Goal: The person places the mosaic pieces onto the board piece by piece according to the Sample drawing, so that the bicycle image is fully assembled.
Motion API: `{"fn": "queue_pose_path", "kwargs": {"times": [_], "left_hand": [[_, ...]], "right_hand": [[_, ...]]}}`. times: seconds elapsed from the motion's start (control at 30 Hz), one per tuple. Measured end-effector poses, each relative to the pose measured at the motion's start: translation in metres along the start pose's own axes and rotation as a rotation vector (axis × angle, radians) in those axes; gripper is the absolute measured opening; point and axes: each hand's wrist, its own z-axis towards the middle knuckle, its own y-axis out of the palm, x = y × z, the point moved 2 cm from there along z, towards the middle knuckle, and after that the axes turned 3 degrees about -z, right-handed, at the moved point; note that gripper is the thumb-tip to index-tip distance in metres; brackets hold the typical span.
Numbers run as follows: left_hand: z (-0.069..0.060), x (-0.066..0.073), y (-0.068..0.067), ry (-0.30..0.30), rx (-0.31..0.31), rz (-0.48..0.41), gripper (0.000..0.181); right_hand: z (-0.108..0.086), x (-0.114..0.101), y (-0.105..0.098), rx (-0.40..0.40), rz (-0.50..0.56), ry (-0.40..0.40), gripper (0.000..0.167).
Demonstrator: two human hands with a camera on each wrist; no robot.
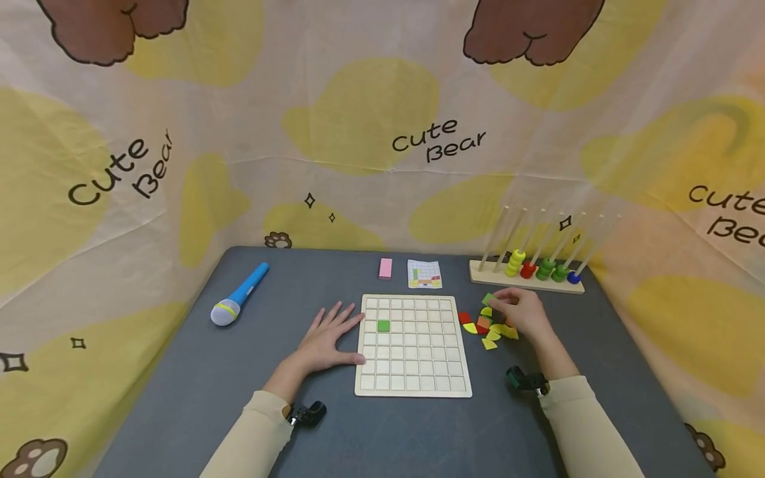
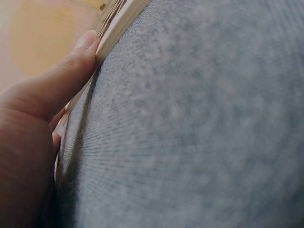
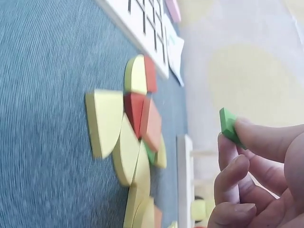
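My left hand lies with straight, spread fingers at the left edge of a white gridded board, its thumb and fingertips touching the rim. In the left wrist view the thumb presses against the board's wooden side. One green square tile sits in a cell near the upper left of the grid. My right hand pinches a green block between thumb and index finger, lifted above the table. Below it is a loose pile of yellow, red, orange and green pieces, including a yellow rounded piece.
Behind the board lie a pink block and a small printed pattern card. A wooden peg rack with colored beads stands at the back right. A blue toy microphone lies at the left on the grey table.
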Motion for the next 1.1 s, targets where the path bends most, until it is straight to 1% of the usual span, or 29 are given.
{"fn": "queue_pose_path", "kwargs": {"times": [0.13, 0.27, 0.5, 0.7, 0.93, 1.1], "left_hand": [[0.000, 0.000, 0.000, -0.002, 0.001, -0.001, 0.102], [-0.002, 0.001, 0.000, -0.004, 0.003, -0.006, 0.102], [-0.001, 0.000, 0.001, -0.002, 0.003, -0.003, 0.103], [-0.001, 0.000, 0.001, 0.005, 0.004, -0.004, 0.103], [-0.002, 0.001, 0.000, 0.007, 0.004, -0.007, 0.102], [-0.002, 0.002, -0.001, 0.009, 0.006, -0.006, 0.102]], "right_hand": [[-0.005, -0.009, 0.005, 0.002, 0.023, -0.036, 0.038], [-0.010, -0.018, 0.013, 0.002, 0.018, -0.075, 0.037], [-0.014, -0.035, 0.024, -0.020, 0.052, -0.119, 0.032], [-0.017, -0.048, 0.034, -0.033, 0.033, -0.189, 0.027], [-0.020, -0.062, 0.044, -0.052, 0.049, -0.206, 0.023], [-0.023, -0.070, 0.052, -0.066, 0.069, -0.238, 0.021]]}}
